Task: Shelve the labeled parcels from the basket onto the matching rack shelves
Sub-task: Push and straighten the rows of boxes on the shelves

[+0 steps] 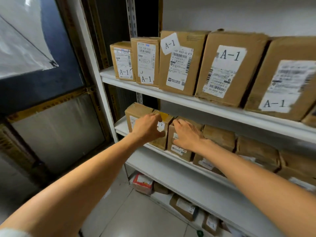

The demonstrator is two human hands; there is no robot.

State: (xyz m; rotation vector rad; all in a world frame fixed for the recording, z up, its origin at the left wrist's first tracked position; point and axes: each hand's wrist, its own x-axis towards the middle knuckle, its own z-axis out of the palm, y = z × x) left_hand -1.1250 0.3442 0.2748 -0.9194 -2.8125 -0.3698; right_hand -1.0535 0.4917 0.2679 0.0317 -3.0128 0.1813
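Observation:
On the middle shelf point(201, 170) of a white rack stands a row of brown cardboard parcels. My left hand point(147, 128) grips a narrow parcel with yellow tape point(163, 140), second from the left, fingers over its top and thumb on its front. Its white label is mostly hidden by my hand. My right hand point(189, 135) rests spread on the neighbouring parcel point(179, 150), fingers along its top edge and thumb on its front. On the top shelf point(171, 94) stand several parcels marked A-1 point(230, 65). The basket is not in view.
The rack's white upright point(100, 93) stands at the left, beside a dark framed panel point(42, 82). The bottom shelf holds a red-and-white box point(142, 183) and more labelled parcels point(184, 206). The grey tiled floor point(133, 214) lies below.

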